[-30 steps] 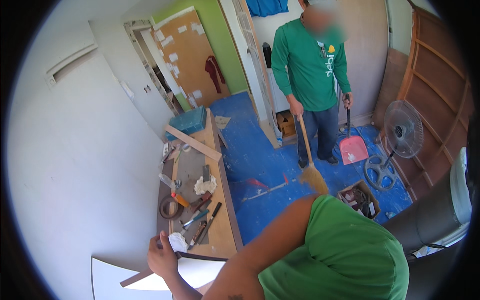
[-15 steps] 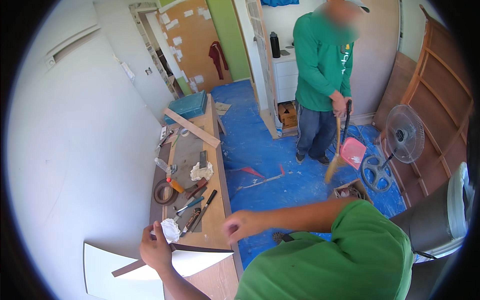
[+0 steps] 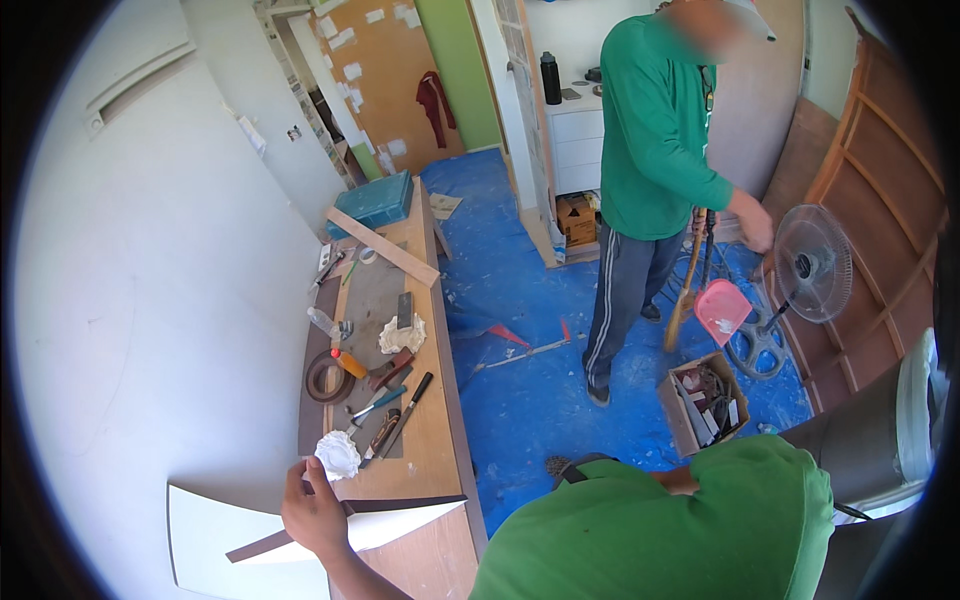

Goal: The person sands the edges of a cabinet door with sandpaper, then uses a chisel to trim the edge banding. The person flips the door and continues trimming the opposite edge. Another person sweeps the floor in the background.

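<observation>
My left hand [image 3: 315, 510] is closed around the dark edge of a curved white panel [image 3: 385, 531], on the near end of the workbench. The thumb and fingertips point upward, close to a round white lumpy mass [image 3: 338, 455]. My right hand is out of view; only its green sleeve and a bit of bare arm [image 3: 678, 481] show beside my torso. Just beyond the left hand lie a hammer [image 3: 378, 401], a dark-handled long tool [image 3: 408, 415] and a brown-handled tool [image 3: 382, 432].
Along the workbench [image 3: 437, 370] are a brown tape roll [image 3: 328, 380], an orange bottle [image 3: 348, 363], a wooden board [image 3: 385, 247] and a teal case [image 3: 375, 205]. A co-worker [image 3: 650, 150] holds a broom [image 3: 684, 310] and pink dustpan [image 3: 722, 311] near a fan [image 3: 812, 265] and a scrap-filled box [image 3: 688, 432].
My right arm has swung back from over the bench edge, and its hand has left the view. The co-worker has shifted and stretched one hand toward the fan.
</observation>
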Tool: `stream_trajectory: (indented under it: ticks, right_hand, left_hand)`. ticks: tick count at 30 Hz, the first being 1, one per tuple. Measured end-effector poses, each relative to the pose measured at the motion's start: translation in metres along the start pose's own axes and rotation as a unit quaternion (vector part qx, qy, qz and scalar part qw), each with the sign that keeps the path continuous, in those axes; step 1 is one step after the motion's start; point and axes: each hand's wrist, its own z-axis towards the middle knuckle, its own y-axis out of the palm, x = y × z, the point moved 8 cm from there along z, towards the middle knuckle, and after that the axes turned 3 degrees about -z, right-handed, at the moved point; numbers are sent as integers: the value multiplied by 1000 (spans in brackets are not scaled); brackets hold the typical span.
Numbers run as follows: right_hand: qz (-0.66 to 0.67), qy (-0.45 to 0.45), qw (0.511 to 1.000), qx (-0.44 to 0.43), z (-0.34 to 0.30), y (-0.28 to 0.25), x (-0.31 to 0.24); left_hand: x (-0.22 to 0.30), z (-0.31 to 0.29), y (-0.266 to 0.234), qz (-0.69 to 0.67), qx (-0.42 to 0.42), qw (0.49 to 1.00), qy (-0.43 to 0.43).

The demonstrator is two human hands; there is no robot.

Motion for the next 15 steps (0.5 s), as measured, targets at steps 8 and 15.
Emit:
stream_trajectory:
  ticks: [8, 15]
  right_hand:
    - [192, -92, 977, 14, -49, -24, -129]
    - [26, -322, 939, 116, -47, -57, -271]
  left_hand:
    - [3, -15, -10, -17, 34, 997, 65]
    - [8, -26, -17, -33, 29, 996, 80]
